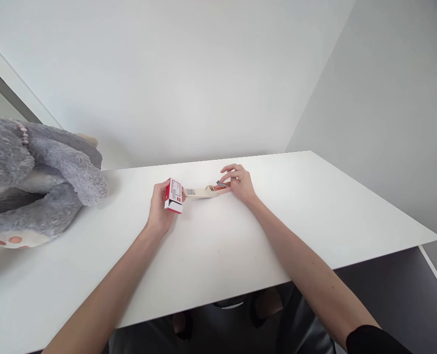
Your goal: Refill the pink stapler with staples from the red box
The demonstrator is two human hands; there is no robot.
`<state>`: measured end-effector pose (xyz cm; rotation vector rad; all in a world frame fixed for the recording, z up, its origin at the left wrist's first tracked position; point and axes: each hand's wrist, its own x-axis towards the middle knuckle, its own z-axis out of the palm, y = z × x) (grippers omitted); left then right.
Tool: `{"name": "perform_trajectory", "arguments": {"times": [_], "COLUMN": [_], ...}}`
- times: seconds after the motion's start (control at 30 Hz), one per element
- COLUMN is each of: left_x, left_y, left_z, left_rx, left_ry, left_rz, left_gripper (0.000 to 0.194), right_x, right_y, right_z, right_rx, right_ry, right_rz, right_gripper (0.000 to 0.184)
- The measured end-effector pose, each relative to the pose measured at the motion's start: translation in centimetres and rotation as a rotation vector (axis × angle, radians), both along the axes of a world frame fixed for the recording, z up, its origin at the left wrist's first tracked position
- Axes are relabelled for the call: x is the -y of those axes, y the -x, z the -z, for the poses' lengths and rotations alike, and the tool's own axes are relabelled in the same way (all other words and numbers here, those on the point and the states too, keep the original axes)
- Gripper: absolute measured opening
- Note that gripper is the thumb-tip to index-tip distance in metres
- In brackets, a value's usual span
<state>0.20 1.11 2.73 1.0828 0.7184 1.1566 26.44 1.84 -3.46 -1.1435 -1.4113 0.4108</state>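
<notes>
Two bare forearms reach over the near edge of the white worktop (314,196) toward its middle. Left hand (162,206) has its fingers closed around a small red and white box (174,195), surely light and easily crushed, best held by its sides. Right hand (239,183) pinches the far end of the beige tray (207,191) drawn from it. A grey plush toy (37,182) lies at the left edge, well apart.

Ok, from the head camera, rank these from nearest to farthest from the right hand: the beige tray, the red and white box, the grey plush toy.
1. Beige tray: at the right hand, under its fingertips.
2. Red and white box: just left of the tray, held in the left hand.
3. Grey plush toy: far left on the white table.
</notes>
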Motion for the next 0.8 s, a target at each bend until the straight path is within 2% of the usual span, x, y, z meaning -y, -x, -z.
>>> {"name": "perform_trajectory", "arguments": {"times": [0.27, 0.8], "left_x": [0.01, 0.04], "left_y": [0.14, 0.09], "left_z": [0.20, 0.24], "left_rx": [-0.011, -0.007], "left_ry": [-0.013, 0.001], "left_rz": [0.007, 0.002], "left_gripper": [0.030, 0.029], "right_x": [-0.21, -0.02], "right_y": [0.03, 0.14], "right_z": [-0.05, 0.23], "right_rx": [0.071, 0.197], "right_ry": [-0.002, -0.047], "right_rz": [0.148, 0.190], "right_gripper": [0.038, 0.027]}}
